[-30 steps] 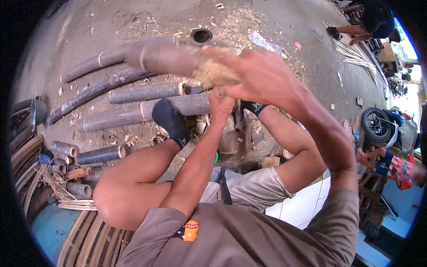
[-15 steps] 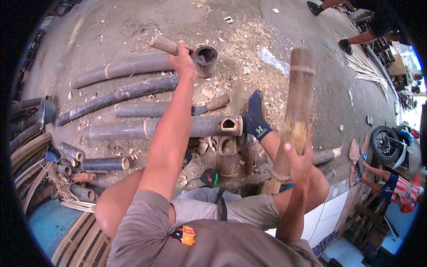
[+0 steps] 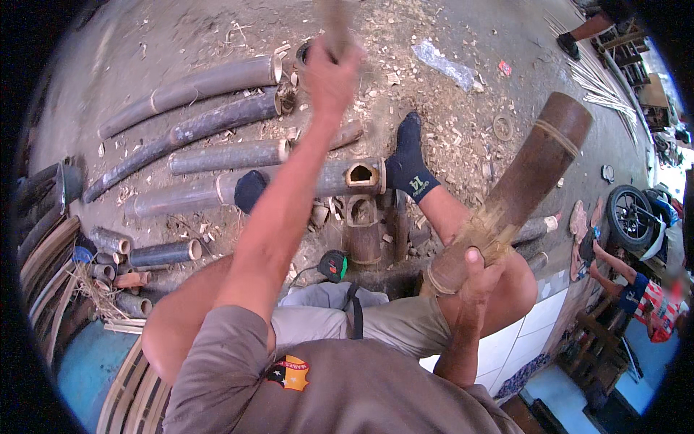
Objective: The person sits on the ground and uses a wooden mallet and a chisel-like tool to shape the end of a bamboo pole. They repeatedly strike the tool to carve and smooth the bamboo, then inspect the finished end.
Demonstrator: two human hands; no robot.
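High in the view, my left hand [image 3: 332,76] is closed round a short wooden piece [image 3: 335,25], smeared by motion and cut off by the top edge. Its lower end is hidden by the hand. My right hand [image 3: 481,281] grips a thick brown bamboo tube [image 3: 538,163] near its lower end, by my right knee. The tube leans up to the right, with a ring joint near its top and a pale, frayed patch of fibres just above my thumb. A dark round bamboo opening [image 3: 303,55] shows partly behind my left hand.
Several bamboo poles [image 3: 195,87] lie at the left, one with a cut window [image 3: 361,174] near my sock. A brown handle [image 3: 345,135] lies behind my left forearm. Chips cover the floor. A tape measure [image 3: 333,266] sits between my legs. Another person sits at far right.
My left hand has moved up and right, swinging the wooden piece upright. The bamboo tube has tipped to the right, and its frayed patch now stands out more. The whole view has shifted slightly.
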